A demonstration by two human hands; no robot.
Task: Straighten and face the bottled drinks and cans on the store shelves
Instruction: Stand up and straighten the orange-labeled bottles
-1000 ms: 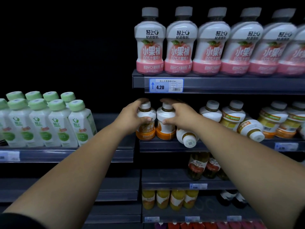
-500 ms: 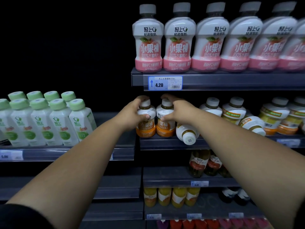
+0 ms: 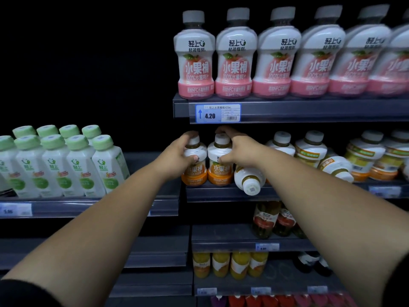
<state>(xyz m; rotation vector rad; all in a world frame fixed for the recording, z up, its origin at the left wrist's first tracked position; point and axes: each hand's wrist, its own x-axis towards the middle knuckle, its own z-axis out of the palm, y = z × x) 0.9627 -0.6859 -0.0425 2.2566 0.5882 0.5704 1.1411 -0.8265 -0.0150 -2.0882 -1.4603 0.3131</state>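
Hands [image 3: 177,156] [image 3: 243,149] cover 2 orange bottles [image 3: 194,175] [image 3: 221,172] (labels half-hidden).

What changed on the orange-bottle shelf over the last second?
Nothing was let go. The left hand still grips the left orange bottle, and the right hand the second orange bottle. Both labels appear turned further to the front. The tipped bottle still lies cap-forward.

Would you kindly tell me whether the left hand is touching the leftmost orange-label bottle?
Touching: head view shows the left hand curled round the leftmost orange-label bottle, thumb on its front.
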